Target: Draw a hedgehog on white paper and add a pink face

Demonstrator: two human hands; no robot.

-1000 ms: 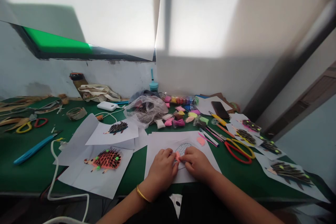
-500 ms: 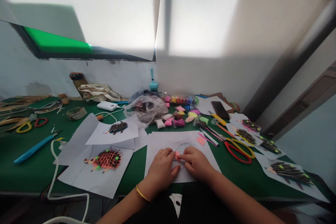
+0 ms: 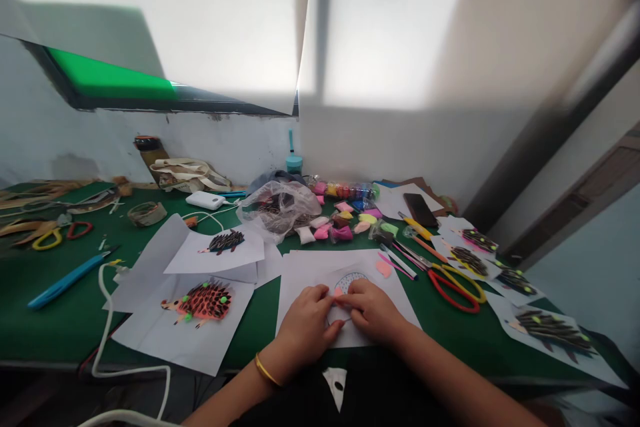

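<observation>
A white sheet (image 3: 295, 273) lies in front of me on the green table, with a dotted round drawing (image 3: 350, 278) partly covered by my fingers. My left hand (image 3: 311, 320) and my right hand (image 3: 373, 310) meet over it, fingertips pinched on a small pink clay piece (image 3: 339, 291) at the drawing's left edge. The fingers hide much of that clay. Another pink clay lump (image 3: 383, 269) lies at the sheet's upper right, beside a pink stick and a pen (image 3: 404, 260).
Red and yellow scissors (image 3: 457, 287) lie right of the sheet. Hedgehog pictures (image 3: 200, 301) are on both sides. Behind are clay packets (image 3: 341, 233), a plastic bag (image 3: 280, 207) and a phone (image 3: 420, 209). A blue tool (image 3: 67, 282) and white cable are left.
My fingertips have shifted slightly over the pink clay piece, covering more of it. The other things on the table have not moved.
</observation>
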